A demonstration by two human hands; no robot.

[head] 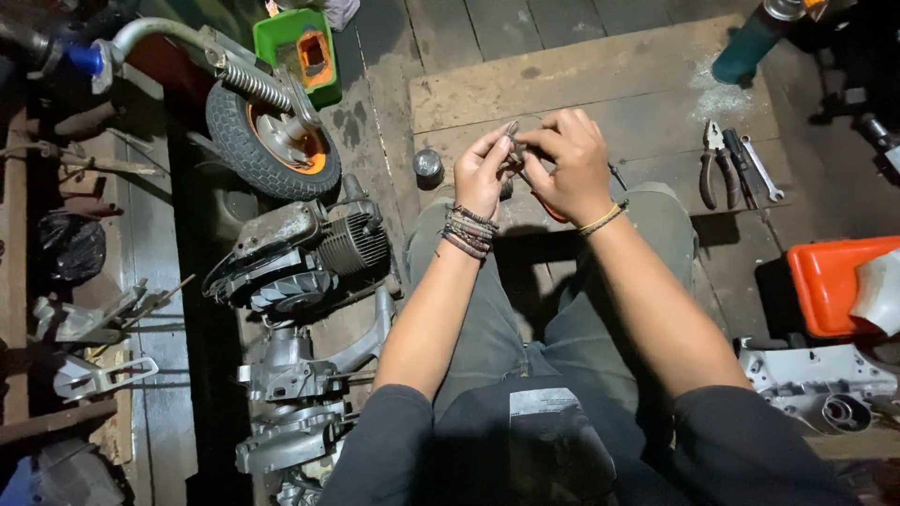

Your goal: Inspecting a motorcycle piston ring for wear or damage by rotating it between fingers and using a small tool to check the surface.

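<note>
Seen from the head camera, the person sits on a wooden floor (581, 84) with knees drawn up, and both hands meet above the knees. The left hand (483, 173) pinches a small metal part (512, 128) between thumb and fingertips, holding it at its upper tip. The right hand (572, 164) closes its fingers on the same piece from the other side, so the part sits right between the two hands, touching both. Its long axis looks roughly upright, tilted slightly toward the right hand (too small to say what it is). A sliver of something orange shows beneath the right hand (553, 211); I cannot tell whether that hand holds it.

On the floor just left of the left hand stands a small round metal tin (428, 165). Well to the right lie pliers (714, 164) and a wrench (764, 173), side by side. An orange plastic container (830, 281) sits at the right edge. To the left lies a small engine (309, 253), with a wheel (267, 131) beyond it and a green tray (300, 52) further off. The room is dim and crowded with machine parts.
</note>
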